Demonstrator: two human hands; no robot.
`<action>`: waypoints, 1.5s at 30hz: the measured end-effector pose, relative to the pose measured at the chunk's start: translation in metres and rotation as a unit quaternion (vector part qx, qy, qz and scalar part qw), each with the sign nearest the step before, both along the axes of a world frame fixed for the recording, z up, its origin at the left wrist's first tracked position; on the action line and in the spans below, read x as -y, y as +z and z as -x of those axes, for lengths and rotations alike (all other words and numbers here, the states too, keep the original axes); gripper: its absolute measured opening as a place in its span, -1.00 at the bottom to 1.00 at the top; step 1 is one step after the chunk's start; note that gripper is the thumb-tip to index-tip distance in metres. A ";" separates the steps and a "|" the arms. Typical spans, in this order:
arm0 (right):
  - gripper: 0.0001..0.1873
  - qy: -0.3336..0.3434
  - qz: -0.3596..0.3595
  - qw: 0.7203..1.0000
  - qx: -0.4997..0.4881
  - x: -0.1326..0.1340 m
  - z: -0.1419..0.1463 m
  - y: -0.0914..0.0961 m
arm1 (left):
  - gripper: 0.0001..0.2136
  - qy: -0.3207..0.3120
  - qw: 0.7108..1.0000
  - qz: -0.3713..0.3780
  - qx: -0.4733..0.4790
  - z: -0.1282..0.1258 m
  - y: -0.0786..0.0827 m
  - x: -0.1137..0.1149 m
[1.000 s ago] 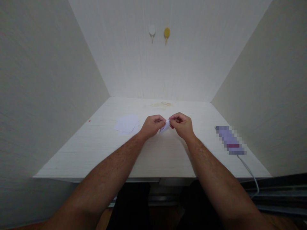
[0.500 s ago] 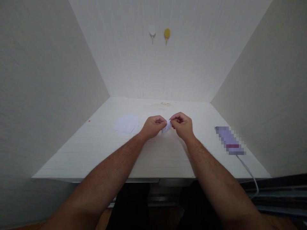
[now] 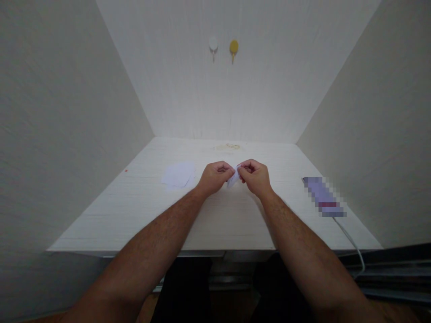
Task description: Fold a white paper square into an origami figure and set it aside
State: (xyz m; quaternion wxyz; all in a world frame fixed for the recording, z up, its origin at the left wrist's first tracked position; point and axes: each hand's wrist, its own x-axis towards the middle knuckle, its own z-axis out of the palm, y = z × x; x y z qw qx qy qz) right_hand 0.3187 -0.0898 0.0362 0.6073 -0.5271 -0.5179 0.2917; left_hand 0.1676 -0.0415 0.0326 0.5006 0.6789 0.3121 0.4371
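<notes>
A small folded piece of white paper (image 3: pixel 232 180) is held up between my two hands, over the middle of the white table (image 3: pixel 222 224). My left hand (image 3: pixel 217 176) pinches its left side between thumb and fingers. On the other side, my right hand (image 3: pixel 255 176) grips the upper right edge with thumb and forefinger. The fingers hide much of the paper, so its exact folds cannot be made out. To the left of my left hand, several loose sheets of white paper (image 3: pixel 178 174) lie overlapped on the table.
On the right lies a phone-like object (image 3: pixel 321 195), blurred out, with a white cable (image 3: pixel 348 235) running over the table's front edge. A white hook (image 3: pixel 213 44) and a yellow hook (image 3: pixel 233 46) are on the back wall. Side walls enclose the table.
My right hand has shifted slightly left, closer to my left hand, its fingertips now nearer the left ones on the paper. The left hand stays almost in place.
</notes>
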 end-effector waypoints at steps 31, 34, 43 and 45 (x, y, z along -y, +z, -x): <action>-0.85 0.045 0.009 0.998 -0.042 -0.002 0.005 -0.002 | -0.81 0.054 0.997 -0.032 -0.037 -0.001 -0.004 0.003; -0.83 0.043 0.006 0.998 -0.037 -0.002 0.004 -0.002 | -0.80 0.043 0.998 -0.025 -0.033 0.000 -0.002 0.003; -0.76 0.026 -0.001 0.998 -0.049 -0.002 0.004 0.002 | -0.70 -0.008 1.000 0.005 -0.007 -0.002 -0.008 0.000; -0.77 0.026 -0.003 0.998 -0.058 -0.002 0.005 0.002 | -0.68 -0.005 1.000 0.012 -0.002 -0.003 -0.007 0.002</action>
